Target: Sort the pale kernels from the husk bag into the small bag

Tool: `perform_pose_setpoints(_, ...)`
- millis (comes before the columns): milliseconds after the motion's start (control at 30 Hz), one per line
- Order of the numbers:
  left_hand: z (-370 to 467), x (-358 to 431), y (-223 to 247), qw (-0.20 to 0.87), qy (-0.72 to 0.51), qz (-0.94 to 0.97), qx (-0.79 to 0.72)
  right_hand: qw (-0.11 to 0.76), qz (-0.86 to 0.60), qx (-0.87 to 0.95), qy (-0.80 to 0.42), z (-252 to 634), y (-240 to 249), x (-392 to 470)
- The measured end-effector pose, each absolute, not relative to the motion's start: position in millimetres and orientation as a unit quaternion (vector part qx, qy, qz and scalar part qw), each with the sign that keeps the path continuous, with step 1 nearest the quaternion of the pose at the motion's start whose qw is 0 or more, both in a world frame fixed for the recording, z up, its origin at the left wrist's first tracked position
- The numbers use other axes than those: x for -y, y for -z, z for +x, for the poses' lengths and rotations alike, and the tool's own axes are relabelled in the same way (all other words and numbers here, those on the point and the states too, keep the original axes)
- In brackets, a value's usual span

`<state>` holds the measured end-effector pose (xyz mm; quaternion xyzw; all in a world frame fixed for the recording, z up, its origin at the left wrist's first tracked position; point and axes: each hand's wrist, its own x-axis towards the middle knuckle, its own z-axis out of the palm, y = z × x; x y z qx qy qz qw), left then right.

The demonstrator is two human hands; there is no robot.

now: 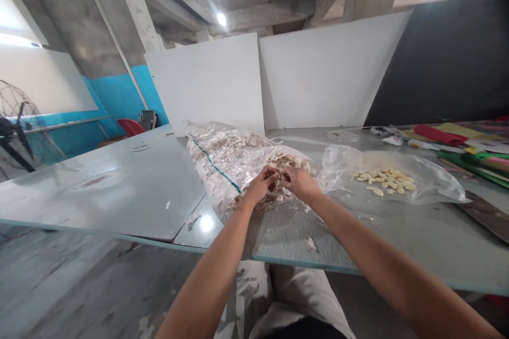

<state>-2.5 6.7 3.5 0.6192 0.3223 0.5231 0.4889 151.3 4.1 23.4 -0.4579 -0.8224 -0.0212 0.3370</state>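
Both hands meet over a heap of papery garlic skins point(288, 160) at the front of a large clear plastic bag point(222, 156). My left hand point(262, 183) is closed, its fingertips pinching a small garlic clove point(281, 174) that is mostly hidden. Against the same clove press the closed fingers of my right hand point(298, 180). To the right, several peeled, pale yellow garlic cloves point(387, 179) lie on a clear plastic bag point(433, 180). A blue-green strip point(217, 165) runs along the skin-filled bag.
Loose skin flakes point(311, 244) dot the grey table point(135, 190), whose near edge is just before my lap. At right lie a dark flat board point(489, 214), a red roll point(439, 135) and green sheets point(473, 167). White panels point(207, 85) stand behind; a fan point(18, 127) is far left.
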Motion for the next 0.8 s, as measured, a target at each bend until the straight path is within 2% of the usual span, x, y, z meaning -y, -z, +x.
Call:
perform_pose_setpoints(200, -2.0, 0.4, -10.9, 0.508, -0.528, 0.601, -0.319, 0.4, -0.436, 0.802, -0.089, 155.1, -23.6, -4.4)
perform_pose_setpoints(433, -2.7, -1.8, -9.1, 0.509, -0.533, 0.574, -0.355, 0.473, -0.46, 0.749, -0.064, 155.6, -23.4, -2.9)
perform_pose_setpoints(533, -4.5, -7.0, -4.3, 0.503, -0.539, 0.572, -0.36, 0.513, -0.443, 0.73, -0.089, 155.4, -24.1, -2.8)
perform_pose_setpoints(800, -6.4, -14.5, -0.9, 0.45, -0.533, 0.587, -0.41, 0.462, -0.431, 0.733, -0.251, 148.5, -24.9, 1.1)
